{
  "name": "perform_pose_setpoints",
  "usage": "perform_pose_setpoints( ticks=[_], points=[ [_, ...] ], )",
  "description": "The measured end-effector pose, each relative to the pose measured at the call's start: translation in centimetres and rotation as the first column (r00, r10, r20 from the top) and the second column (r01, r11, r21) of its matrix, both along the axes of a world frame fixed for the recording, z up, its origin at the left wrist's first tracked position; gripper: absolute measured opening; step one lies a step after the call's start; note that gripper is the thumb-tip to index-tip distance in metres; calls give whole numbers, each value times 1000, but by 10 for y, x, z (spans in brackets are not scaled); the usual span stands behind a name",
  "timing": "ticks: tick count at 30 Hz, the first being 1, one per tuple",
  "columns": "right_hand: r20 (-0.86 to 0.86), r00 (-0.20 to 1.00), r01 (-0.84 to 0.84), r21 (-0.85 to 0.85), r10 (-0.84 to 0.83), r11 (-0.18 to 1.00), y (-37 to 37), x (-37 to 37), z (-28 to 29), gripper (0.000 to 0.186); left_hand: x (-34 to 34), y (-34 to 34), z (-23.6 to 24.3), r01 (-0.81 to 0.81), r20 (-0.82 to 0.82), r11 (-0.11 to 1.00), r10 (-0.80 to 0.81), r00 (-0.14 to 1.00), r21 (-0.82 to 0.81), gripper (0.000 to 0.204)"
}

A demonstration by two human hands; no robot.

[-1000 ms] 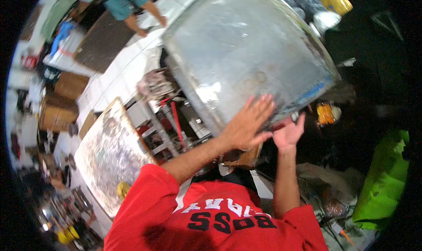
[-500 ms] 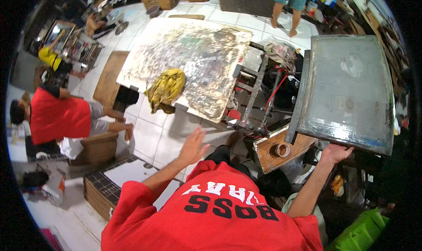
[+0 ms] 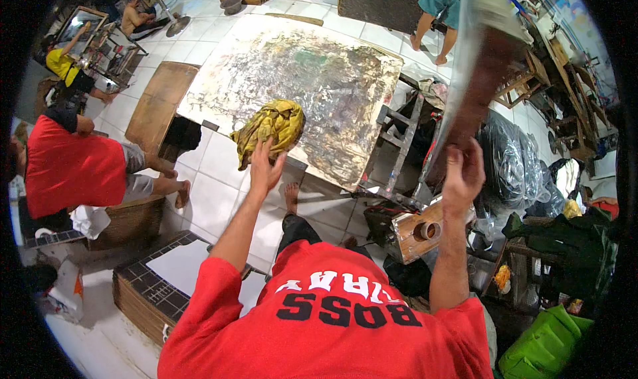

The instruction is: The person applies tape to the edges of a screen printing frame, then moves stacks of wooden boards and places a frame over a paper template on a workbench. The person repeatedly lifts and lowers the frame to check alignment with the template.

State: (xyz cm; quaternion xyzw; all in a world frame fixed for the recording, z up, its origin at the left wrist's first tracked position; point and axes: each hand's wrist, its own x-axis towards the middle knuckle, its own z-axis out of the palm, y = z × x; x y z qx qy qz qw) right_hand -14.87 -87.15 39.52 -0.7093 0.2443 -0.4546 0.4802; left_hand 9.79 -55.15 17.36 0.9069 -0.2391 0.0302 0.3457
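Observation:
My left hand (image 3: 266, 168) reaches onto a crumpled yellow cloth (image 3: 279, 123), fingers apart and touching it. The cloth lies on the front left of a paint-smeared white board (image 3: 339, 80). My right hand (image 3: 464, 174) has curled fingers on the lower edge of a large framed panel (image 3: 482, 73), raised nearly upright and blurred. A metal linkage (image 3: 407, 140) sits between board and panel. Below my right hand, a small round container (image 3: 428, 230) stands on a wooden tray (image 3: 409, 236).
A person in red (image 3: 73, 166) sits at left; others (image 3: 66, 60) sit farther back. Bare legs (image 3: 442, 40) stand beyond the board. Stacked boards (image 3: 146, 292) are at lower left; dark plastic bundles (image 3: 505, 166) and a green sack (image 3: 538, 342) are at right.
The framed panel has swung up from lying flat to nearly upright with my right hand. My left hand has moved from the panel's surface across to the yellow cloth.

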Motion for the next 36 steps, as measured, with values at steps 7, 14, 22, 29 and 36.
perform_pose_setpoints(
  ticks=[7, 14, 22, 29, 36],
  points=[
    [-480, 875, -188, -462, -66, 867, 79, 156, -72, 38, 114, 4, -23, 162, -123, 886, -120, 985, 435, 84],
    [-729, 682, -367, -403, -51, 838, 111, 227, -187, 39, 127, 78, 34, 424, -812, 905, -221, 541, 37, 58],
    [-435, 735, -385, 362, 519, 849, 118, 209, -188, 49, 104, 85, 71, -241, -853, 824, -520, 32, -512, 44],
    [-274, 723, -167, 821, 634, 545, 85, 111, -96, 33, 141, -10, 98, 272, -898, 864, -441, -2, -424, 44],
    [205, 977, -128, 376, 52, 918, -64, -11, 64, 28, 67, -57, 138, 305, -899, 858, -437, 13, -413, 56]
  ],
)
